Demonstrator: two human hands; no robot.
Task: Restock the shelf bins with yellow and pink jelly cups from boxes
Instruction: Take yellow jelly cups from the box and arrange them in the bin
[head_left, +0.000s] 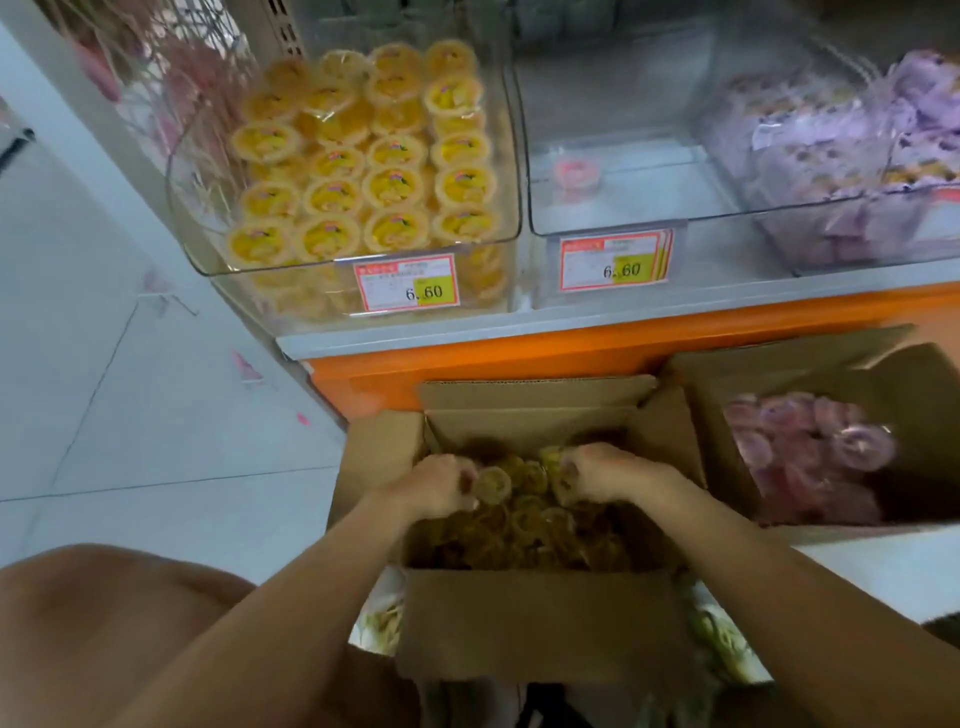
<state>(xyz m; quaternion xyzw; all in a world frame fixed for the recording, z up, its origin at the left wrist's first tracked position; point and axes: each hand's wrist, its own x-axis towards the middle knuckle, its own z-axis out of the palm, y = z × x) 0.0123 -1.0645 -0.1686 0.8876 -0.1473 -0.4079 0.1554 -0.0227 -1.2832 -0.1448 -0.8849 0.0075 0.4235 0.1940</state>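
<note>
1. Near left, a bare knee (104, 623) fills the corner, cut off by the frame, beside pale floor tiles (130, 389).
2. On the far shelf, the left clear bin (208, 244) is packed with rows of yellow jelly cups (363, 156), lids up. A price tag (405, 283) on its front reads 6.60; the smaller print is illegible.
3. Near centre, an open cardboard box (535, 623) sits against the orange shelf base (519, 358). It holds a heap of loose yellow cups (535, 525), dim in shadow.
4. The left hand (441, 488) is in the box, fingers curled round one cup at the heap's left edge.
5. The right hand (597, 475) is also in the box, clenched on cups at the heap's far right. Blur hides how many.
6. The middle bin (649, 182) holds a single pink jelly cup (576, 174) on its floor, with a second price tag (615, 262) on its front.
7. A second box (722, 457) sits just right of the first. It holds pink jelly cups (810, 452), partly lost in shadow.
8. Far right, another bin (769, 244) of purple packets (857, 156) is blurred and cut off by the frame.
</note>
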